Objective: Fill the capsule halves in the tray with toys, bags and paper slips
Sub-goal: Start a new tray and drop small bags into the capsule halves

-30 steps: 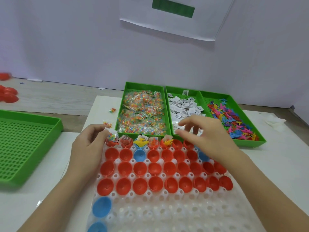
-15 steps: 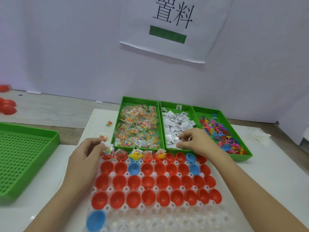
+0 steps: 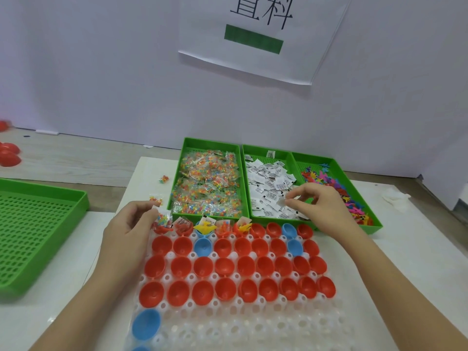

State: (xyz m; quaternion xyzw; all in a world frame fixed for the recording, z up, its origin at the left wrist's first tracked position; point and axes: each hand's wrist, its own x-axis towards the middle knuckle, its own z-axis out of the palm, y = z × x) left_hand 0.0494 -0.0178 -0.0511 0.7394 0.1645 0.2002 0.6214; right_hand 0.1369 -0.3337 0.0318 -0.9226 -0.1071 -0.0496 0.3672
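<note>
Capsule halves (image 3: 228,267) sit by both hands: left hand (image 3: 129,231) pinches a bead bag (image 3: 164,218), right hand (image 3: 321,206) a paper slip (image 3: 281,201).

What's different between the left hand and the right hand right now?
The left hand pinches a small bag of coloured beads; the right hand pinches a white paper slip. The left hand is at the far-left corner of the capsule tray; the right hand is over the middle green bin. Both pinch with thumb and fingertips.
</note>
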